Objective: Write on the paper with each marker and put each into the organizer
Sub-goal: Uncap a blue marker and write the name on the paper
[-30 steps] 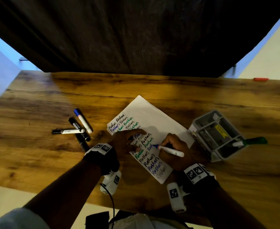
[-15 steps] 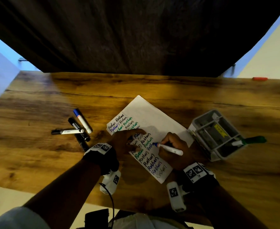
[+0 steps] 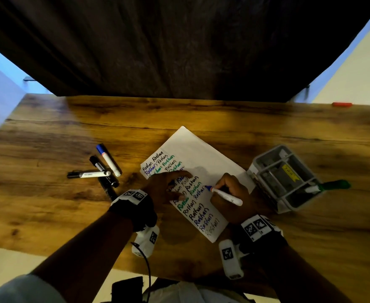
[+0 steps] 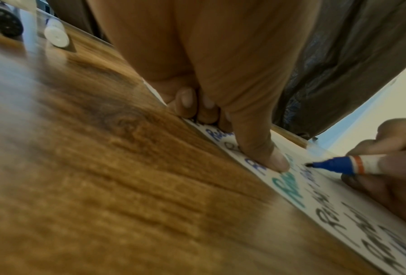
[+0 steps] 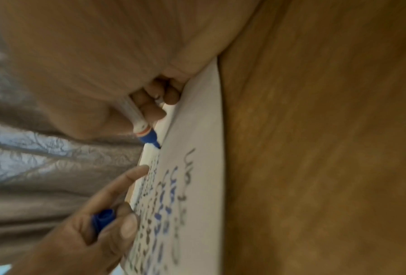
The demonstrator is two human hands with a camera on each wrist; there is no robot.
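A white paper (image 3: 197, 154) with rows of black, green and blue writing lies on the wooden table (image 3: 48, 204). My right hand (image 3: 227, 189) grips an uncapped blue marker (image 3: 225, 195), its tip touching the paper beside the written lines. The marker (image 4: 352, 163) shows clearly in the left wrist view. My left hand (image 3: 166, 184) presses the paper with its index finger (image 4: 263, 148) and pinches the blue cap (image 5: 103, 219). The grey organizer (image 3: 289, 200) stands right of the paper, with a green marker (image 3: 332, 185) sticking out of it.
Left of the paper lie several loose markers: a blue-capped one (image 3: 108, 159), a black one (image 3: 96, 160) and a white-barrelled one (image 3: 90, 174). A small red object (image 3: 341, 104) sits at the table's far right edge. A dark curtain hangs behind the table.
The marker tip has crept slightly along the line as my right hand writes. My left hand has stayed pressed on the paper.
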